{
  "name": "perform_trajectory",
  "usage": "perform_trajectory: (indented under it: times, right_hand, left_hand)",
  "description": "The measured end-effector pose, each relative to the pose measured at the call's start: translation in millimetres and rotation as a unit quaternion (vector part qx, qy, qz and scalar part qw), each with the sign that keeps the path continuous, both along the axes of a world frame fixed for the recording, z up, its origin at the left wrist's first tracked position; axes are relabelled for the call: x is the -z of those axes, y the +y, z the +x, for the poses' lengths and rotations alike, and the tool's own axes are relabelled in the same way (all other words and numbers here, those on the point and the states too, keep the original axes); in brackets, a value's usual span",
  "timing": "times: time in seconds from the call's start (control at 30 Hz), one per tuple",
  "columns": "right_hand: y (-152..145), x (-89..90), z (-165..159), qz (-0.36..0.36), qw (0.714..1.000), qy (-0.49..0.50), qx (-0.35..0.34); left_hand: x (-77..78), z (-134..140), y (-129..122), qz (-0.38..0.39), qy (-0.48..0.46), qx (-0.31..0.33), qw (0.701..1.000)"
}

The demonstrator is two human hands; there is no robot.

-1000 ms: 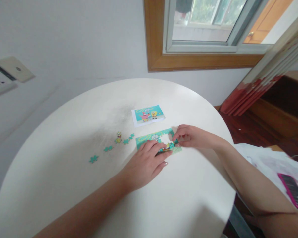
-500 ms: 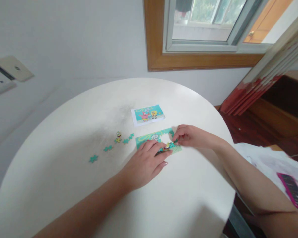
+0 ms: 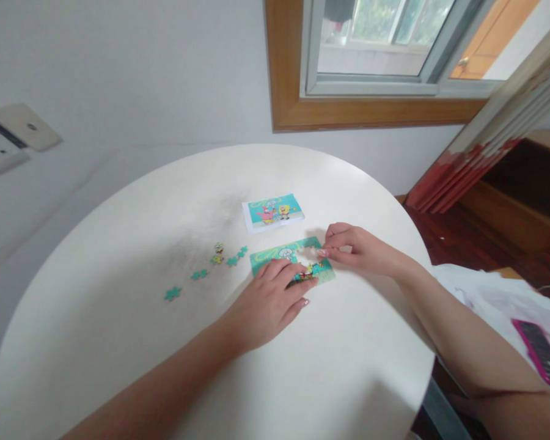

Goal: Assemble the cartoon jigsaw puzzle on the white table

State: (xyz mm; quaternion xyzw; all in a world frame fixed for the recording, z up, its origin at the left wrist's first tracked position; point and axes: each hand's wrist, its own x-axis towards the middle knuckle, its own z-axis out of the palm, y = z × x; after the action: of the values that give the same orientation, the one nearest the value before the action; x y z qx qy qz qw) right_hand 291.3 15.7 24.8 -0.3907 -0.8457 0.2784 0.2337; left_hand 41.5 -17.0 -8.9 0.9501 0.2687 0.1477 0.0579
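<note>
A small, partly assembled jigsaw puzzle (image 3: 318,243) with a green cartoon picture lies on the round white table. A white gap shows in its upper right part. My left hand (image 3: 270,299) rests flat across the puzzle's lower left, fingers spread, covering part of the picture. At the puzzle's right edge is my right hand (image 3: 360,249), thumb and fingers drawn together beside the gap. Whatever its fingertips may hold is hidden. Loose jigsaw pieces lie left of the puzzle: a green one (image 3: 173,293), another green one (image 3: 199,274) and a yellow figure piece (image 3: 217,253), among several.
Behind the puzzle lies a reference picture (image 3: 275,211) of the cartoon on white paper. The round table (image 3: 119,342) stands against the wall under a wood-framed window (image 3: 284,113). A pink-edged phone (image 3: 541,351) lies on white cloth at the right; a wall socket (image 3: 0,146) is at left.
My right hand has shifted slightly up along the puzzle's right edge, uncovering more of the picture's lower right. The left hand and the loose pieces have stayed in place.
</note>
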Motion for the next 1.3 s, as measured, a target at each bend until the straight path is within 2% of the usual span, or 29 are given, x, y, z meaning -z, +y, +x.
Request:
perform_trajectory:
  times: [0.13, 0.23, 0.37, 0.83, 1.3]
  right_hand:
    - [1.8, 3.1, -2.4, 0.066, 0.995, -0.058, -0.043]
    - [2.5, 4.3, -2.0, 0.085, 0.994, -0.059, -0.041]
    - [1.0, 2.5, -1.2, 0.067, 0.995, -0.058, -0.051]
    - [1.9, 3.7, 1.8, 0.064, 0.995, -0.080, -0.016]
    - [0.4, 3.3, 2.0, 0.038, 0.996, -0.069, -0.044]
  left_hand:
    - [0.7, 0.1, 0.4, 0.004, -0.006, 0.002, 1.000]
    - [0.6, 0.5, 0.4, 0.004, -0.008, 0.002, 1.000]
    - [0.3, 0.9, 0.0, 0.002, -0.003, 0.000, 1.000]
    - [-0.2, 0.8, -0.3, -0.006, -0.002, -0.001, 1.000]
    - [0.1, 0.8, -0.1, 0.000, -0.009, 0.001, 1.000]
